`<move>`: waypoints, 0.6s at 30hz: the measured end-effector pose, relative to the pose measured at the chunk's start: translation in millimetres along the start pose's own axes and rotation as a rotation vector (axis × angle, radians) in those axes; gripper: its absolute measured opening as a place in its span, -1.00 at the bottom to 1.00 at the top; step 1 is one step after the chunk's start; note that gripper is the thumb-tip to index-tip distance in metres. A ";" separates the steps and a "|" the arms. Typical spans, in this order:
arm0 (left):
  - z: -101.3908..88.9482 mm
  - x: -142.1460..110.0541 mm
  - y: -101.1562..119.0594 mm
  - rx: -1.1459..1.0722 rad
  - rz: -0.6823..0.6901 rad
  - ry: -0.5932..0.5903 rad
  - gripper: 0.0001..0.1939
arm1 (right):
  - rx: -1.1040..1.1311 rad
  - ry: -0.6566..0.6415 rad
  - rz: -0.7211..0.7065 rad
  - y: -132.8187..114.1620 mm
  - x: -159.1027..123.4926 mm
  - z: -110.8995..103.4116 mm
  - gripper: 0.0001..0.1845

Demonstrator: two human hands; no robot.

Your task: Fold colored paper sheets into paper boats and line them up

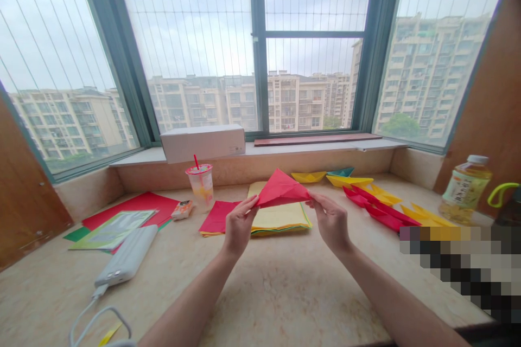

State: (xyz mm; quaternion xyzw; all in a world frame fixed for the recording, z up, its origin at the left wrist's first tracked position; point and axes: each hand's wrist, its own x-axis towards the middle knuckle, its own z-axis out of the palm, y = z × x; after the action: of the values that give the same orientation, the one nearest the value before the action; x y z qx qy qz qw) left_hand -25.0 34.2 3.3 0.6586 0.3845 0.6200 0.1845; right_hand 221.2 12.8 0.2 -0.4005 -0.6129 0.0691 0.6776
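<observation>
A red sheet of paper folded into a triangle, like a paper hat (281, 188), is held up above the counter, its peak pointing away from me. My left hand (241, 223) pinches its left corner between thumb and fingers. At the right corner, my right hand (329, 218) grips it the same way. Under and behind it lies a stack of yellow paper (280, 218). Left of that stack sits a smaller pile topped with red paper (217, 216), partly behind my left hand.
Folded yellow paper boats (350, 180) and red paper boats (382, 214) line the right side, near a drink bottle (466, 190). On the left are a plastic cup with a straw (201, 184), a small orange packet (182, 210), a power bank (127, 255) and red sheets (158, 205). A white box (203, 142) stands on the sill.
</observation>
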 end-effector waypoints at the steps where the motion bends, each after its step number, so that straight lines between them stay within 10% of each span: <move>1: 1.3 -1.0 -0.6 -0.015 -0.030 -0.012 -0.71 | -0.018 0.012 -0.019 1.7 0.1 -0.5 -0.72; 18: 41.3 -29.1 51.2 -0.964 -0.485 -0.090 -0.71 | -0.414 -0.286 -0.614 -31.9 -22.9 28.1 -0.53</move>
State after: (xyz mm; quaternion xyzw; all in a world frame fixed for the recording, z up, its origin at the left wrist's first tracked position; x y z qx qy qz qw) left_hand 30.7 -10.0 13.8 0.4174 0.1891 0.6369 0.6199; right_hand 178.1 -9.1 0.4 -0.3131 -0.7934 -0.2067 0.4794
